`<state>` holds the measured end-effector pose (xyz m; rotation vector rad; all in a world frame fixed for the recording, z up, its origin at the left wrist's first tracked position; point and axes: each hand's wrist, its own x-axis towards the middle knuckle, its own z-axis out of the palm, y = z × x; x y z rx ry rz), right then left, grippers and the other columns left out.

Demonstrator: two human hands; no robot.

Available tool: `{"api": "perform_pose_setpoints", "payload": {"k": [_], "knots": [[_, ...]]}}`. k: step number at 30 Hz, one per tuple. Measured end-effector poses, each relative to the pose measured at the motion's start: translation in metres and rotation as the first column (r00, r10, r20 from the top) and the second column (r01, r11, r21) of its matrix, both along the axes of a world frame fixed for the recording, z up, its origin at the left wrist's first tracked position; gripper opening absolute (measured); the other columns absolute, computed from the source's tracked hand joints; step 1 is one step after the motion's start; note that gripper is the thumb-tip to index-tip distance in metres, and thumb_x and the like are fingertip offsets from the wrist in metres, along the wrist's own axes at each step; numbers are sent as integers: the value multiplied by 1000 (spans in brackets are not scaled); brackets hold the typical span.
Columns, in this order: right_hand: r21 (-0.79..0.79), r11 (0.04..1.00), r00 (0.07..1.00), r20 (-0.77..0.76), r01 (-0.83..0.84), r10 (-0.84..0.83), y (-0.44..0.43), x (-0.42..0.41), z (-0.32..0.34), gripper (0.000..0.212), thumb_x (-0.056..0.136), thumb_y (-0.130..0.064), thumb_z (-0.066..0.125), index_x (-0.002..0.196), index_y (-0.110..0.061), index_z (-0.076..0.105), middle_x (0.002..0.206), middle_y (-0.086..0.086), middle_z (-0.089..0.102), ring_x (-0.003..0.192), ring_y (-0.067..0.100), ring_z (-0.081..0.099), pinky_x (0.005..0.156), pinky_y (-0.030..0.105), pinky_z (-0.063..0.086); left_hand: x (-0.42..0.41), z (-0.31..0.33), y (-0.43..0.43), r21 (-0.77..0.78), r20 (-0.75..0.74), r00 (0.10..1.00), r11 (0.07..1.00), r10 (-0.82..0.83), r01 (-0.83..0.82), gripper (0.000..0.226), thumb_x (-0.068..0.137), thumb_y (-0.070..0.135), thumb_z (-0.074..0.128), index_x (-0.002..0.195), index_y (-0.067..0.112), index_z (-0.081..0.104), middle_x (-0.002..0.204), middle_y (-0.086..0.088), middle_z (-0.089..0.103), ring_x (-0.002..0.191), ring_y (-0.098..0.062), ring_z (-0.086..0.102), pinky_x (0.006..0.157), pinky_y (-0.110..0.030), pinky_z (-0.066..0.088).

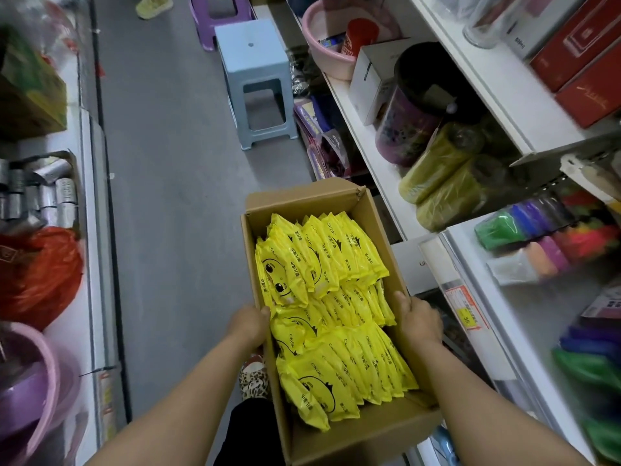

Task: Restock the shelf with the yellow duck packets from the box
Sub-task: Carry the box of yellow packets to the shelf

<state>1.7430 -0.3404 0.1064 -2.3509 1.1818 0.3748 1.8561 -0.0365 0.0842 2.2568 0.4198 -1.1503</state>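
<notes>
In the head view, a person held an open brown cardboard box (pixel 353 438) out in front of them, over the grey floor (pixel 168 196) of a shop aisle. The box was full of yellow duck packets (pixel 322 297). They stood on edge in rows, and some showed a duck face with black eyes.

The left hand (pixel 250 326) gripped the left wall of the box. Its fingers (pixel 263 312) were bent over the top edge, and the tips were right beside the nearest packets. The right hand (pixel 421 322) gripped the right wall. Its thumb (pixel 401 297) lay on the top edge, just beside the packets, and its other fingers went down the outside of the box, where I could not see them. Neither hand held a packet. All the packets lay between the two hands, inside the box.

The white shelf (pixel 366 129) ran along the right side, just beside the box. On it were a pink plastic basin (pixel 322 58), two yellow-green rolls (pixel 437 163), red boxes (pixel 578 62) higher up and a bunch of bright coloured bundles (pixel 537 237). A price tag with the number 35 (pixel 465 311) hung on a shelf edge near the right hand.

Farther along the aisle stood a light blue plastic stool (pixel 255 82), and behind it a purple stool (pixel 218 15). On the left was a red plastic bag (pixel 43 274). Under the left arm, a spotted slipper (pixel 253 378) showed on the floor.
</notes>
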Motion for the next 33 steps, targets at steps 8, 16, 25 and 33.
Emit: {"api": "perform_pose_setpoints", "payload": {"k": [8, 16, 25, 33], "knots": [[1, 999, 997, -67, -33, 33, -5, -24, 9, 47, 102, -51, 40, 103, -12, 67, 82, 10, 65, 75, 28, 58, 58, 30, 35, -62, 20, -7, -75, -160, 972, 980, 170, -184, 33, 101, 31, 43, 102, 2, 59, 94, -27, 69, 81, -43, 70, 75, -54, 58], [40, 999, 998, -54, -19, 21, -8, -28, 5, 47, 101, -52, 40, 105, -16, 69, 70, 1, 57, 71, 23, 56, 61, 30, 39, -64, -3, 0, -52, -180, 969, 982, 168, -179, 41, 98, 42, 49, 101, 3, 62, 95, -21, 70, 84, -37, 70, 80, -49, 58], [2, 998, 996, -62, 58, -57, 1, -28, -2, 47, 102, -53, 37, 121, -19, 63, 94, 10, 69, 89, 33, 65, 70, 36, 48, -64, 13, 3, -144, -220, 958, 965, 185, -220, 45, 93, 49, 57, 95, 4, 62, 90, -22, 70, 76, -34, 71, 60, -45, 61], [-102, 962, 966, -27, 252, -256, 40, -36, 5, 54, 101, -45, 46, 142, -10, 46, 135, 21, 58, 124, 39, 54, 102, 46, 46, -22, 28, 33, -162, -166, 986, 987, -9, -19, 57, 84, 63, 61, 90, 6, 60, 81, -11, 62, 68, -26, 62, 54, -31, 54]]}}
